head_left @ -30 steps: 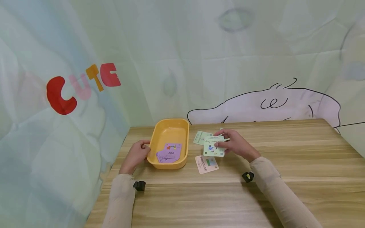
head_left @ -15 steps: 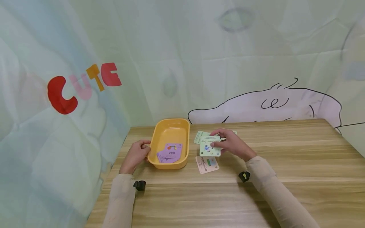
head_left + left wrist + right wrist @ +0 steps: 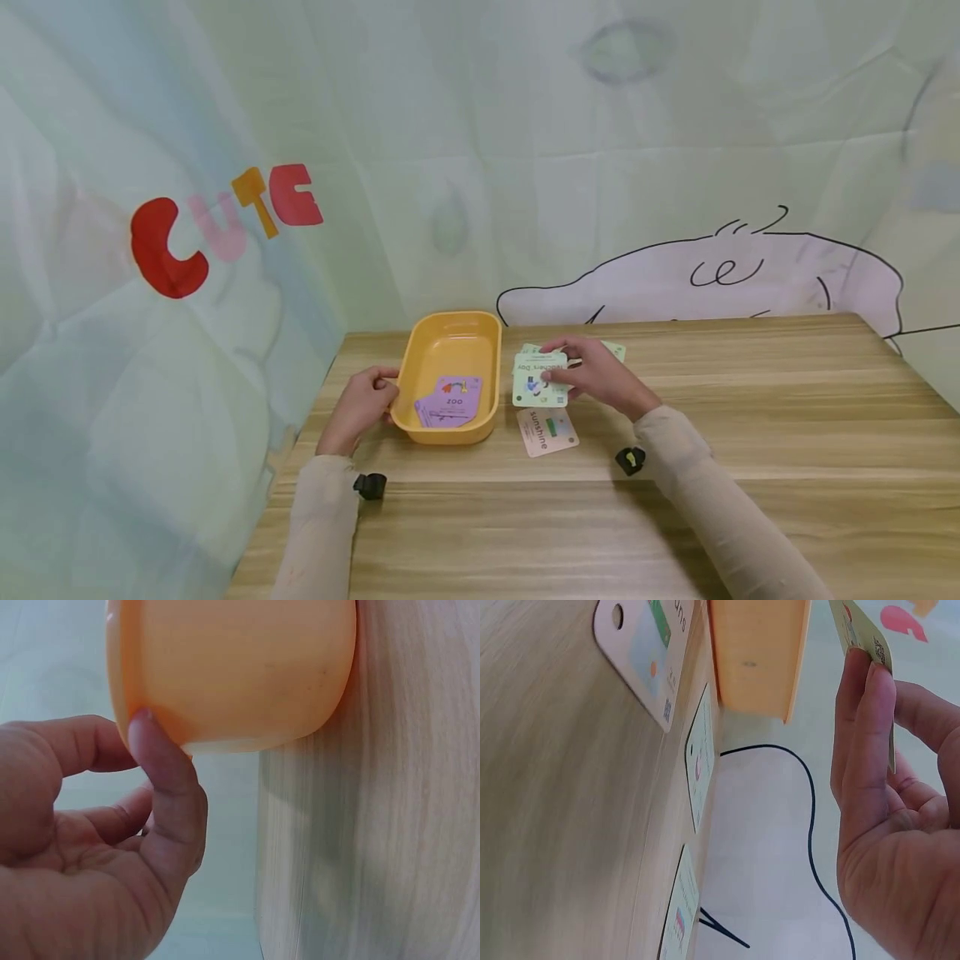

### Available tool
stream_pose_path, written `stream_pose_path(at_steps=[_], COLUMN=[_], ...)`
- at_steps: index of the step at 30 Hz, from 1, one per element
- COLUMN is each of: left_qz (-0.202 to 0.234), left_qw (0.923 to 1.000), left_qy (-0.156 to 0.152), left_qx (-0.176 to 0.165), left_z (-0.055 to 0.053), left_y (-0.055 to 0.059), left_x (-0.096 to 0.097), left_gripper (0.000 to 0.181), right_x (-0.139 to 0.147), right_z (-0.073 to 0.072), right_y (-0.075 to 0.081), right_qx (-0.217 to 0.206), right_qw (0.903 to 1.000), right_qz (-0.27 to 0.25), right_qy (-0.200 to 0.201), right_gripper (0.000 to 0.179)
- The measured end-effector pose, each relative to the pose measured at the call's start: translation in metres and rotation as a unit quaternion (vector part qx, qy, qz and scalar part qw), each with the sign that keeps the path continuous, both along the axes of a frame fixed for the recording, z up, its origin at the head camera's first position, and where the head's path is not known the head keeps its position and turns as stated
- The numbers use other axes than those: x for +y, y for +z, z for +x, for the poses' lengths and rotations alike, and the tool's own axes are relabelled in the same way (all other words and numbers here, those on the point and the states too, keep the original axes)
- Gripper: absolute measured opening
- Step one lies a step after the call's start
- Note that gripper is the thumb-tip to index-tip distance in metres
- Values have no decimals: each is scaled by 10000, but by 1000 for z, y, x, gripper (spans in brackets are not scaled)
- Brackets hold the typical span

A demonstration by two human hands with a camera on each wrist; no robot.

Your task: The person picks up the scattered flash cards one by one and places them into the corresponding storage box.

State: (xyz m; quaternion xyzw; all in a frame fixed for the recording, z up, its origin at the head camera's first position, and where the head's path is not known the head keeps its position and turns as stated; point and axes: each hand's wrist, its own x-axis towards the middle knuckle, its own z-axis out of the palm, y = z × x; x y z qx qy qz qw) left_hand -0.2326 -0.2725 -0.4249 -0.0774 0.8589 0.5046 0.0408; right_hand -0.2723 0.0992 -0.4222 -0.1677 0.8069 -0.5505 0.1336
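My left hand (image 3: 362,407) pinches the left rim of a yellow plastic tray (image 3: 410,354); in the left wrist view thumb and fingers (image 3: 169,776) close on its edge. Purple cards (image 3: 459,400), the top one reading "ZOO", lie in the tray's near end. My right hand (image 3: 600,375) pinches a pale green "Teachers' Day" card (image 3: 536,385) between thumb and fingers. That card is raised off the table, just right of the tray. Below it a pink "sunshine" card (image 3: 547,432) lies flat. Two green cards (image 3: 700,757) rest on the table behind, partly covered in the head view.
The wooden table (image 3: 480,533) meets a printed cloth backdrop (image 3: 420,208) at its back and left edges. Small black wrist cameras (image 3: 370,486) sit at both cuffs.
My right hand has moved left toward the tray with the green card in it, uncovering a green card behind on the right. The left hand keeps its grip on the rim.
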Motion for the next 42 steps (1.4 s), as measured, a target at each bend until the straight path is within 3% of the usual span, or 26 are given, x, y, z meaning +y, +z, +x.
stream_pose_path(at_steps=[42], left_qz=[120], left_qw=[9999], left_qy=[-11], left_qx=[27], left_z=[1], left_y=[0], left_x=[0], left_gripper=[41], right_x=[-55], right_z=[-1], right_y=[9], right_qx=[65], right_qw=[9998], right_qz=[-201], right_qy=[19], right_gripper=[40])
